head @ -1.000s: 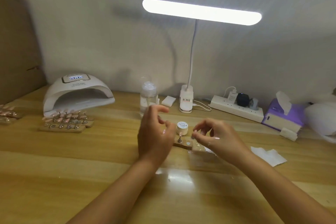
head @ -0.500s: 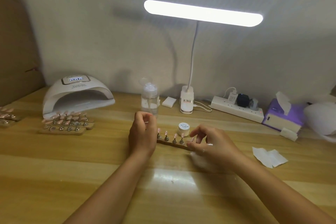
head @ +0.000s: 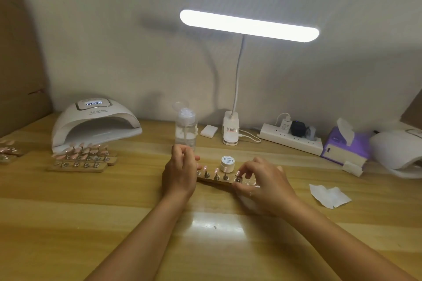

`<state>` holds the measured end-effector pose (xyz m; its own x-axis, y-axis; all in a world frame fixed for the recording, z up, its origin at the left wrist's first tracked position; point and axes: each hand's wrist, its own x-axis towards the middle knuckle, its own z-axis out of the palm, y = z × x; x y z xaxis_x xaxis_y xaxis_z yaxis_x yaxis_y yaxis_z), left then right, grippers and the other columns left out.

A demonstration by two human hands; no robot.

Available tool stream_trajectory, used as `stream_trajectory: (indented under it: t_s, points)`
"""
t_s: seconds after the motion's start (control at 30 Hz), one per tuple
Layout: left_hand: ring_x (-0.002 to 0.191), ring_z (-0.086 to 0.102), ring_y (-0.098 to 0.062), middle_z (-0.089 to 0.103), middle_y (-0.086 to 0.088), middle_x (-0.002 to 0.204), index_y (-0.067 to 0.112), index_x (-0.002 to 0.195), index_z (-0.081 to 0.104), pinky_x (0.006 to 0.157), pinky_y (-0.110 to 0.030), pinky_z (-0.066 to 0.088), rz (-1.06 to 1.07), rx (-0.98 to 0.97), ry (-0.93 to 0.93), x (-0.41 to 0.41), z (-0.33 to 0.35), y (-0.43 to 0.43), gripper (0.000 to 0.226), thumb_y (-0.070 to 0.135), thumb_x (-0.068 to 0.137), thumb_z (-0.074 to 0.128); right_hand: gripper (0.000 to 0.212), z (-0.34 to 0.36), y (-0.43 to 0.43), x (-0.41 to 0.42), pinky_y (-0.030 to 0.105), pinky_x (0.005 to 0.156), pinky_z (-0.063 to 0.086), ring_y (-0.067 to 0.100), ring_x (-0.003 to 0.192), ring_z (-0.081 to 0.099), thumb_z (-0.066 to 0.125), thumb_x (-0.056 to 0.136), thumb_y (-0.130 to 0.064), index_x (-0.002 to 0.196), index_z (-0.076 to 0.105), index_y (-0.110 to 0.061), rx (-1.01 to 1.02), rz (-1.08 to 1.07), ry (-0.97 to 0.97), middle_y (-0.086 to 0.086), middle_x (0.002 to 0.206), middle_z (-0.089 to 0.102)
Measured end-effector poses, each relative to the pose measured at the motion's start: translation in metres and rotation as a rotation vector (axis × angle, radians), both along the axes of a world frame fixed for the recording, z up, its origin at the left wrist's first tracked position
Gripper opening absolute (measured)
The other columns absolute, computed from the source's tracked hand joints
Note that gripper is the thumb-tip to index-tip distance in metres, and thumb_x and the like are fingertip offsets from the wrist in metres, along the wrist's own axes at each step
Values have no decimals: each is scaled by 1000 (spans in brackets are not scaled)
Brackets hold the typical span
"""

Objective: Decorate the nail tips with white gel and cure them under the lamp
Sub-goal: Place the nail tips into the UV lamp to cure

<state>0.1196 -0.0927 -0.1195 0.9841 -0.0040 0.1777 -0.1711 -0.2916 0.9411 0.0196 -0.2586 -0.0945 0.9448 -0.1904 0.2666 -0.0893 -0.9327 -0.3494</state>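
Several tips are seen standing on small metal stands along a wooden holder, which is laid on the surface between the two hands, just in front of the gel pot. A second ago the holder was largely hidden under raised hands. Since then the left hand has been brought down to the holder's left end and the right hand to its right end, so that the row is now uncovered. The right fingers are closed in a pinch on the end stand, thumb below and forefinger above. The left fingers are curled beside the left end; whether they are clamped on the holder cannot be told, since that end is hidden behind the hand. The pot is capped and no brush can be made out in either hand, so it is judged that the tips are only being set straight and that no white gel has yet been applied. The curing lamp stands well apart at the back left, with more loaded holders lying before its mouth. The pot must be opened and gel laid on before anything is carried to that lamp
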Motion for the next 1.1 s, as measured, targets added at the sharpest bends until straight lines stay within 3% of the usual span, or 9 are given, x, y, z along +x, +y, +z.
stream_trajectory:
  t_s: [0.17,0.37,0.5,0.6,0.73,0.8,0.93,1.1]
  points:
    - [76,70,-13,70,13,85,28,88,53,76,-33,50,-13,-122,-29,-2,2,2,33,46,80,27,19,11,-12,-20,31,82,34,4,90,52,73,85,-44,98,70,-31,2,25,-116,-15,94,57]
    - [79,68,-7,70,13,84,30,87,53,73,-33,49,-44,-114,-112,-5,1,1,30,48,83,30,15,40,-75,-70,19,61,37,0,72,55,81,80,-32,91,72,-29,222,-200,-298,-7,83,64]
    - [84,65,-6,70,14,86,33,89,53,72,-31,46,-116,-6,-179,-7,-3,-2,28,50,85,31,21,42,-138,-121,27,63,42,12,76,57,79,81,-37,95,72,-23,413,-481,-363,-3,85,66]
    - [84,65,-6,70,14,85,32,88,54,74,-32,47,-174,34,-210,-7,-6,-4,30,53,85,32,23,27,-172,-158,40,75,45,21,79,56,78,81,-43,91,71,-23,488,-694,-362,6,89,68]
    - [82,67,-11,72,9,82,26,85,61,79,-38,49,-212,-67,-170,-6,-5,-8,40,57,82,35,28,1,-192,-187,48,85,53,29,83,64,78,84,-40,96,71,-16,561,-783,-352,11,92,71]
    - [83,68,-20,73,4,82,22,85,63,81,-43,50,-212,-153,-124,-7,-3,-16,43,56,83,37,31,-6,-199,-189,46,79,55,25,78,64,78,85,-34,102,70,-9,652,-823,-416,14,96,70]
    - [75,65,-20,71,3,79,22,82,65,79,-46,50,-229,-129,-158,-14,0,-34,52,64,78,34,30,-15,-217,-181,30,62,53,18,70,66,77,88,-26,106,66,-4,848,-883,-517,11,99,68]
    - [65,56,-22,67,-1,74,20,77,64,78,-48,48,-129,-180,-120,-9,4,-44,52,63,79,35,24,-22,-236,-163,31,60,53,21,69,66,79,86,-26,82,59,-14,1002,-972,-660,1,88,63]
